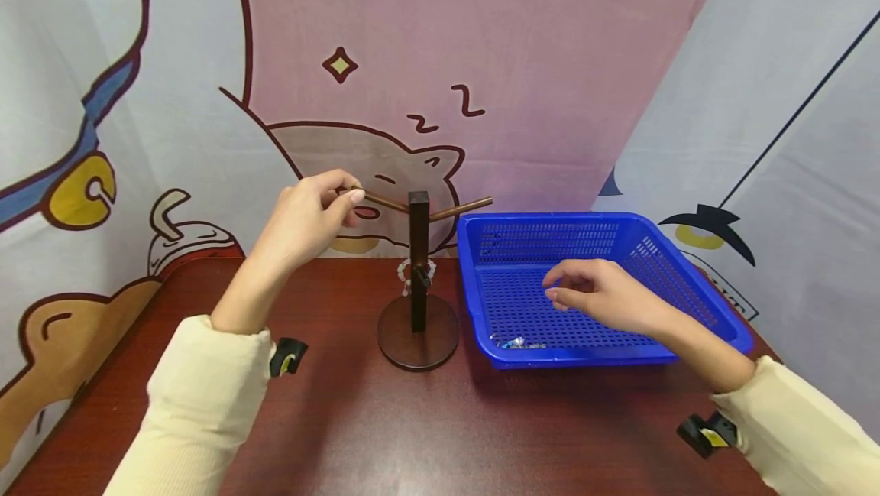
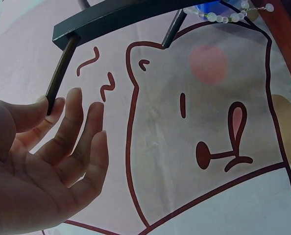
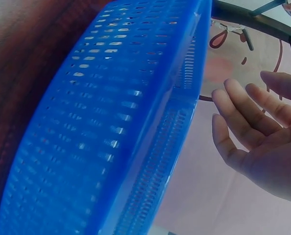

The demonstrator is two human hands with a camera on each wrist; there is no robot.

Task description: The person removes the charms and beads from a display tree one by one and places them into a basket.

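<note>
A dark wooden display stand (image 1: 418,282) with a round base and slanted rods stands on the table. My left hand (image 1: 312,213) pinches the tip of its upper left rod (image 1: 386,201) between thumb and index finger; in the left wrist view the other fingers extend loosely beside that rod (image 2: 62,73). A pale beaded bracelet (image 1: 402,270) hangs from a lower peg on the stand. Over the blue plastic basket (image 1: 584,359) hovers my right hand (image 1: 605,293), fingers loosely bent and holding nothing. Small beaded jewelry (image 1: 519,344) lies in the basket's near left corner.
The reddish-brown table (image 1: 385,427) carries the stand and, to its right, the basket. Behind them hangs a cartoon-printed cloth (image 1: 522,83), close to the table's back edge. The upper right rod (image 1: 462,209) reaches toward the basket's rim.
</note>
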